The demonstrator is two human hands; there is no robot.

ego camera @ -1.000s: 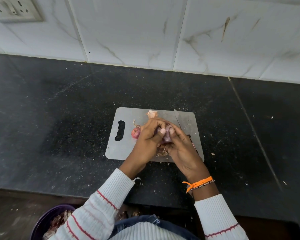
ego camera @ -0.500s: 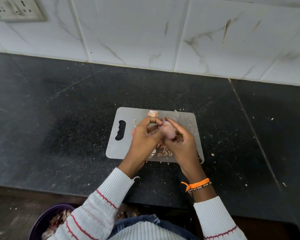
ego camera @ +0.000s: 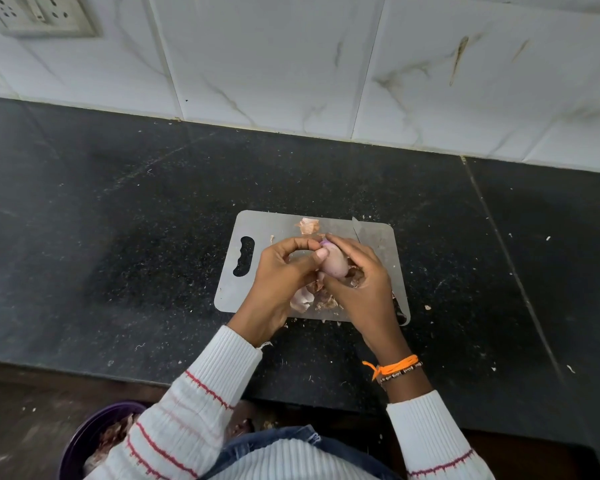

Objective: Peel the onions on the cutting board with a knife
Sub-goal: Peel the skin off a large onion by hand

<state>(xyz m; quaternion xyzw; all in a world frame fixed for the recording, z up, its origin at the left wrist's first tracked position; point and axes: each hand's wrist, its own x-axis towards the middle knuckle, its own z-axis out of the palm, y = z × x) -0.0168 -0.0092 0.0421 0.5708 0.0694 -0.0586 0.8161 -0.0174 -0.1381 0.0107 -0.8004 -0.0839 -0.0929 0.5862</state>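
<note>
Head view: our right hand [ego camera: 362,282] cups the onion [ego camera: 334,264] while our left hand [ego camera: 281,275] pinches its tip — loose skins [ego camera: 302,299] litter the cutting board [ego camera: 257,223] underneath.

Pale pink onion [ego camera: 333,266] with a purple tip, grey cutting board [ego camera: 381,244], speckled black table [ego camera: 153,237]. White marble-veined wall tiles [ego camera: 274,57], white sleeves [ego camera: 201,393] striped red, an orange wristband [ego camera: 394,368], a purple bowl [ego camera: 84,438].

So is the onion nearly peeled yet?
Partly. Loose skins already lie on the cutting board. The right hand holds the onion while the left hand picks at its tip, where purple shows. Pinkish skin seems to cover the rest. The knife lies on the board.
</note>
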